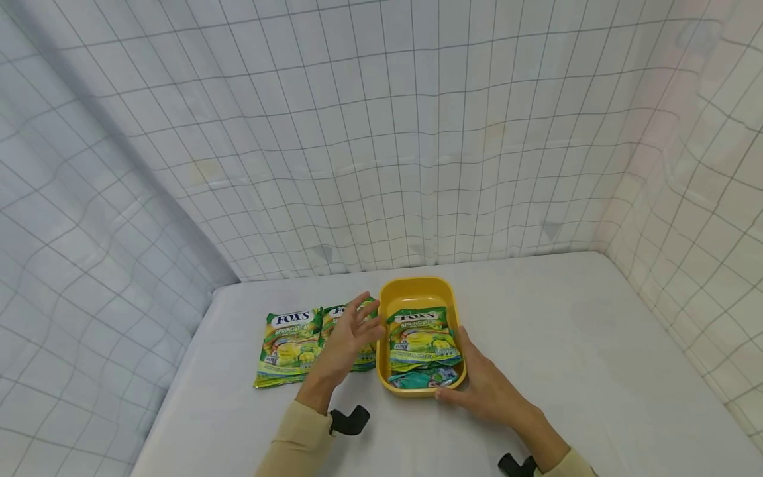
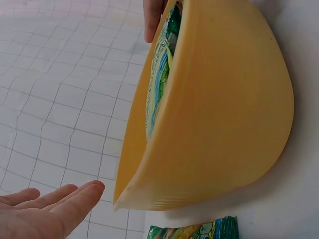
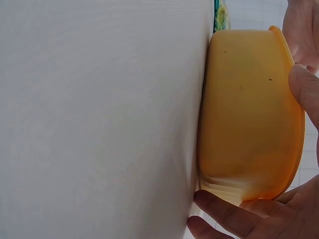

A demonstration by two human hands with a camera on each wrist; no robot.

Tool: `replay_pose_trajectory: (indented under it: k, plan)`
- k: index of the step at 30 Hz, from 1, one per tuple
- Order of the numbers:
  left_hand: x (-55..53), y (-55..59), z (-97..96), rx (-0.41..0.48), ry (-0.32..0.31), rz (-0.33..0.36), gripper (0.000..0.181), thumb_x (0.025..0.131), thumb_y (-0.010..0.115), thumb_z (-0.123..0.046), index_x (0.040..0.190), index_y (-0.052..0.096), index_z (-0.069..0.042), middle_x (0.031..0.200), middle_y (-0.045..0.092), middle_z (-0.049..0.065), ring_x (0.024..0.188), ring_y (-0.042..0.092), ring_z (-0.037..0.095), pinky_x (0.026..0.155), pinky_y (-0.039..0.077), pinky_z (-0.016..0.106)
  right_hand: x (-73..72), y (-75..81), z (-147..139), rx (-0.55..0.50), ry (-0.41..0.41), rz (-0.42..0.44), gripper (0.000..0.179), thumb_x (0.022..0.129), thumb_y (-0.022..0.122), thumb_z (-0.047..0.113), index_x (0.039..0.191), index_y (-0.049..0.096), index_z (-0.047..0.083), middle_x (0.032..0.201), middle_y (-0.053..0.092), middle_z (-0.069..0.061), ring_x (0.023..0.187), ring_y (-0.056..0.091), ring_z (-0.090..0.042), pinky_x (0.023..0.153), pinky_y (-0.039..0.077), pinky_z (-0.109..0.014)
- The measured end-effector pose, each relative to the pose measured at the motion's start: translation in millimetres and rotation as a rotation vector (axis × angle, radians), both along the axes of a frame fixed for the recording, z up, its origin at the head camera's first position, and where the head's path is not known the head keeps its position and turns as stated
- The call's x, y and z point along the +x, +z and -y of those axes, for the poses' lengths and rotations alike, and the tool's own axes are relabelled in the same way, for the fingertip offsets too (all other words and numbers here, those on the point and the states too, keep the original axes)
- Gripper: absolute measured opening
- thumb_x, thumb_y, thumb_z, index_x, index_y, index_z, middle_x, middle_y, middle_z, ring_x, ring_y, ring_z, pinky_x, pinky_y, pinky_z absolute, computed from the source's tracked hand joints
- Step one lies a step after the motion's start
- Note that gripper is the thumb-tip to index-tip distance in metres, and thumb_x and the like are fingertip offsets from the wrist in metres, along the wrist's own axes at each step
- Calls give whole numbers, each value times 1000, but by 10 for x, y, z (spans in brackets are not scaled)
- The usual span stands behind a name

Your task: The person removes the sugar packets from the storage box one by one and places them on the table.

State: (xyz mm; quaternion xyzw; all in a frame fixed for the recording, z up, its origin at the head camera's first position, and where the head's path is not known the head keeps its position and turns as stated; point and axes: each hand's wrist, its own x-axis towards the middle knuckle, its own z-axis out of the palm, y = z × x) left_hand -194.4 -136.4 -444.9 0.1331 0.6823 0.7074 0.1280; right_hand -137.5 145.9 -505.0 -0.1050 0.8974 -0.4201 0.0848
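Note:
A yellow plastic tub [image 1: 417,287] stands on the white table in front of me. Inside it, a green Fox's Spring Tea candy bag [image 1: 420,339] lies face up, above a teal packet [image 1: 424,378] at the near end. My right hand [image 1: 491,384] holds the tub's near right corner, thumb on the near side and fingers along the right wall. Just left of the tub hovers my left hand [image 1: 341,346], its fingers extended and apart from the wall in the left wrist view. Nothing is in its palm.
Left of the tub lie a green Fox's candy bag [image 1: 289,348] and another matching bag [image 1: 365,359], partly hidden behind my left hand. White grid-patterned sheets [image 1: 417,165] rise behind the table [image 1: 566,331] and along both sides.

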Motion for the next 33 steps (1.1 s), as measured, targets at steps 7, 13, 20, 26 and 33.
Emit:
replay_pose_trajectory:
  k: [7,13,20,26,33]
  plan:
    - [32,-47,-121,-17,-21,52,90,98,71,-14,163,10,-6,165,19,24,147,29,43,116,30,54,-3,-6,2,-7,5,-7,130,77,83,60,165,0,13,169,13,-10,152,21,-31,119,24,-54]
    - [37,-95,-189,-22,-39,66,87,99,67,-9,163,8,-4,166,14,25,149,23,44,117,29,55,4,5,4,-10,8,-21,130,77,84,60,165,0,12,168,13,-11,152,21,-32,119,24,-54]
    - [31,-138,-272,-68,-32,72,87,99,68,-12,162,9,-3,167,10,24,151,16,43,119,23,56,3,4,9,-21,8,-17,129,78,84,57,165,0,11,169,13,-11,152,21,-32,119,24,-54]
    - [44,-163,-341,-107,-14,78,87,100,68,-15,162,9,0,168,8,19,152,12,42,120,19,55,4,-6,8,-27,13,-16,129,78,84,57,165,0,11,169,13,-11,152,21,-32,119,24,-54]
    - [54,-183,-459,-150,34,81,84,99,69,-19,161,16,1,167,13,21,153,9,43,120,19,58,5,-2,2,-28,9,-16,128,78,84,56,165,0,12,169,13,-10,152,22,-31,119,24,-54]
